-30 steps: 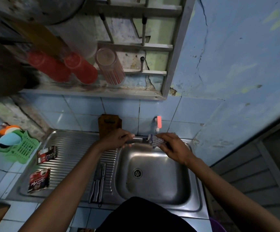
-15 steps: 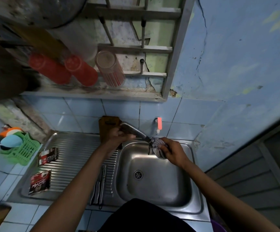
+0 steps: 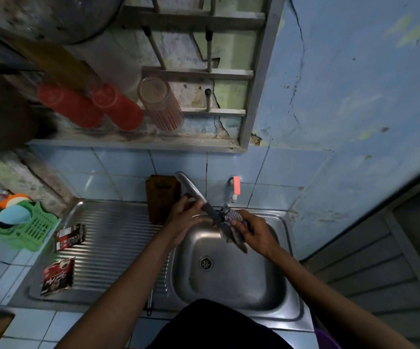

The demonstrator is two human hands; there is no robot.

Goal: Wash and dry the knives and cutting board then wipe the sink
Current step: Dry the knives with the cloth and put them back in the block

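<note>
A knife (image 3: 191, 188) is held over the back edge of the steel sink (image 3: 231, 278), its blade slanting up to the left. My left hand (image 3: 182, 217) touches the blade near its middle. My right hand (image 3: 253, 231) grips a checked cloth (image 3: 231, 219) wrapped round the knife's lower end, which it hides. A brown wooden cutting board (image 3: 162, 197) stands upright against the tiled wall behind my left hand. Other knives (image 3: 150, 302) lie on the drainboard by the sink's left edge, mostly hidden under my left forearm.
Two dark sachets (image 3: 58, 275) (image 3: 70, 236) lie on the ribbed drainboard (image 3: 113, 238). A green basket (image 3: 31, 231) with sponges sits at the left. A red-handled tap (image 3: 236, 186) sticks from the wall. Red cups (image 3: 114, 105) and a glass (image 3: 159, 104) hang on the rack above.
The knife has swung from lying level along the sink's back edge to slanting up to the left. My right hand and the cloth have slid lower along it.
</note>
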